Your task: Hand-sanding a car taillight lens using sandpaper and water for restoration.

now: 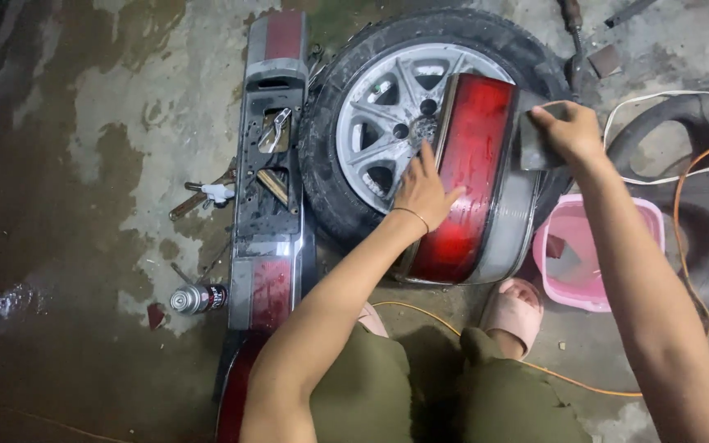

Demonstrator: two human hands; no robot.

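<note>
A red car tail lamp (473, 164) with a grey lower section lies tilted across a tyre with a silver alloy wheel (387, 123). My left hand (424, 190) rests flat on the lamp's left edge, fingers spread. My right hand (568, 131) grips a small grey square piece, like a sanding sheet (535, 143), at the lamp's upper right edge.
A long grey and red lamp panel (271, 164) lies left of the tyre on a wet concrete floor. A spray can (197, 299) lies by it. A pink tub (588, 254) stands right, near a black tyre (699, 205) and orange cable (683, 189).
</note>
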